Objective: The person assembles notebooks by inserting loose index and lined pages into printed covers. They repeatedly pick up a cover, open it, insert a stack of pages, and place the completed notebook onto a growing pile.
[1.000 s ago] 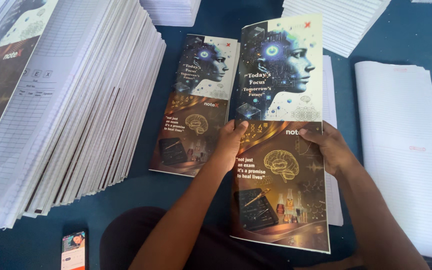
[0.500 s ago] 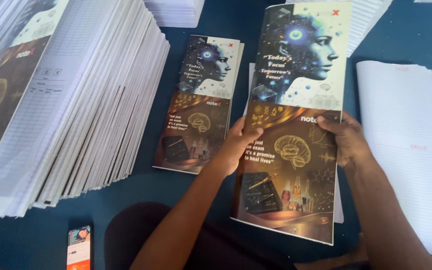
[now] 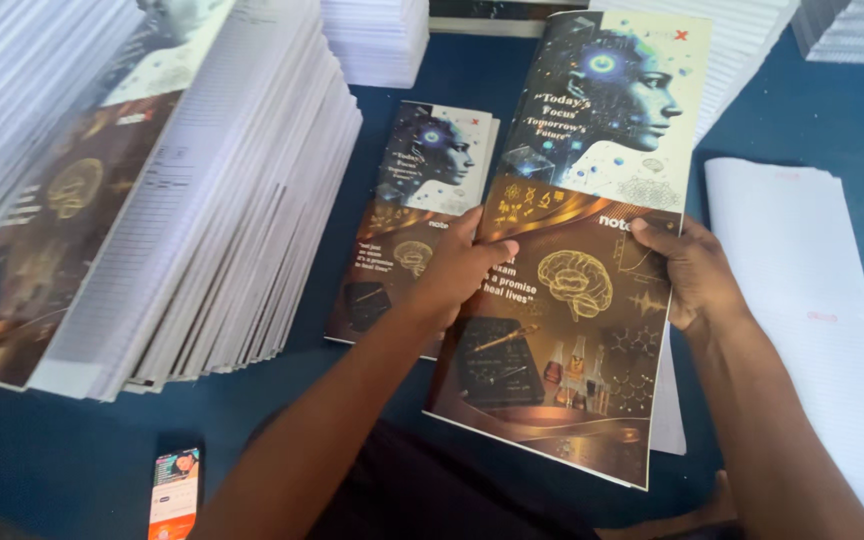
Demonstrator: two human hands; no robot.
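Both hands, left hand point(image 3: 462, 270) & right hand point(image 3: 687, 270), grip 1 cover sheet point(image 3: 577, 250).

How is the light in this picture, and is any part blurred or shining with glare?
Head view: soft, even light without hard shadows; the glossy printed cover sheet shows only a faint sheen; the left hand and right hand holding it look sharp; the tall leaning stack of white ruled paper at the left edge is slightly soft and stretched.
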